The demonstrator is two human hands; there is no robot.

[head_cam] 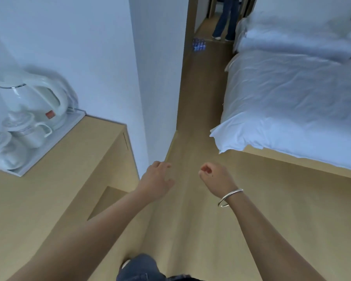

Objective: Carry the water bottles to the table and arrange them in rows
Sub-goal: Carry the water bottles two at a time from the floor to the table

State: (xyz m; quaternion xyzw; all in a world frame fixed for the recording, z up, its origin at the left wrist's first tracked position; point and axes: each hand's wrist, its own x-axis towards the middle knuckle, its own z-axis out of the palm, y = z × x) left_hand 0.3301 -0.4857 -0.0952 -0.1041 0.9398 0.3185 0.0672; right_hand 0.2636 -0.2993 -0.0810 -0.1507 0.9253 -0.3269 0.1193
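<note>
A pack of water bottles [199, 44] with blue labels stands on the wooden floor far down the corridor, next to the wall corner. My left hand [156, 181] reaches forward over the floor with loose fingers and holds nothing. My right hand [214, 177] is beside it, fingers loosely curled, also holding nothing; a silver bangle sits on that wrist. Both hands are far from the bottles. The wooden table [73, 157] lies at my left.
A white tray [55, 145] with a kettle [34, 100] and cups stands on the table's far left. A bed [292, 102] with white sheets fills the right. A white wall [156, 78] juts out between table and corridor. A person's legs [225, 19] stand at the corridor's end.
</note>
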